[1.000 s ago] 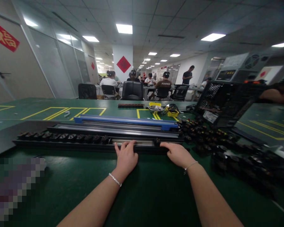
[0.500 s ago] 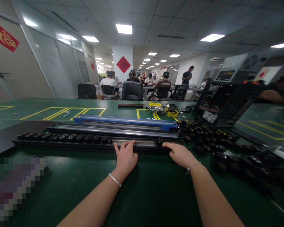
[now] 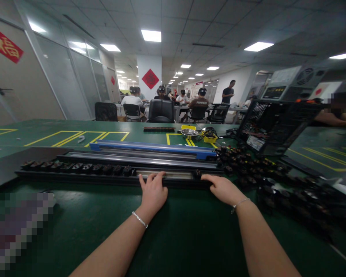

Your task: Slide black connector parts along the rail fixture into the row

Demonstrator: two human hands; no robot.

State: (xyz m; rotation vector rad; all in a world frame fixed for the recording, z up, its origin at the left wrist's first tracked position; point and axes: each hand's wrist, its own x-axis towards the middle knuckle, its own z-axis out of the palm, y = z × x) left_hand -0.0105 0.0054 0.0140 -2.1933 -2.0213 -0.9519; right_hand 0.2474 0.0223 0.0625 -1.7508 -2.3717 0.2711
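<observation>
My left hand [image 3: 153, 193] lies on the long black track [image 3: 75, 179], its fingers spread on the near edge and over the pale open slot. My right hand [image 3: 223, 188] is at the track's right part. Its index finger reaches out against a small black module [image 3: 198, 174] seated in the slot, and the other fingers are curled under. Whether the thumb grips the track is hidden. A row of similar black modules [image 3: 96, 169] fills the slot's left half. Bare slot shows between that row and the single module.
Behind the track lie another black track [image 3: 138, 158] and a blue one [image 3: 150, 148]. A heap of black modules [image 3: 248, 165] spreads to the right, before an open computer case [image 3: 272, 125]. A metal bowl [image 3: 189, 132] stands further back. People sit at far tables.
My right hand has shifted slightly to the right, and the single black module has moved right along the slot with it. My left hand has stayed in place.
</observation>
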